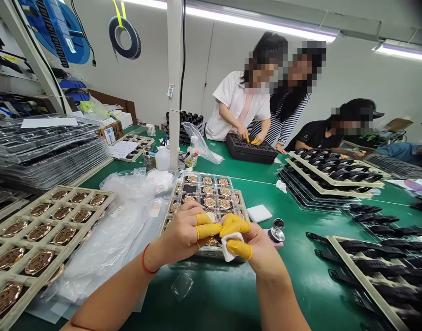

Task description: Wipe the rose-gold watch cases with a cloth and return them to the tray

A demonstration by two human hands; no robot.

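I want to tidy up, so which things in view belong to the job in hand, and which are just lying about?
Seemingly in the job:
white cloth, in the right hand
gold-rimmed pieces, partly under the left hand
perhaps the metal-topped container, farther right

Seemingly just lying about:
clear plastic wrapping, left
loose clear piece, lower middle
white scrap, beyond the right hand

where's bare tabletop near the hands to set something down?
Main bare patch: green tabletop between right forearm and cream plastic tray of black straps. Smaller: between right and left forearm, though a thin clear plastic piece lies there. Crowded: beneath left hand and right hand, a clear plastic tray of rounded rose-gold pieces; further left, crumpled clear plastic bags.
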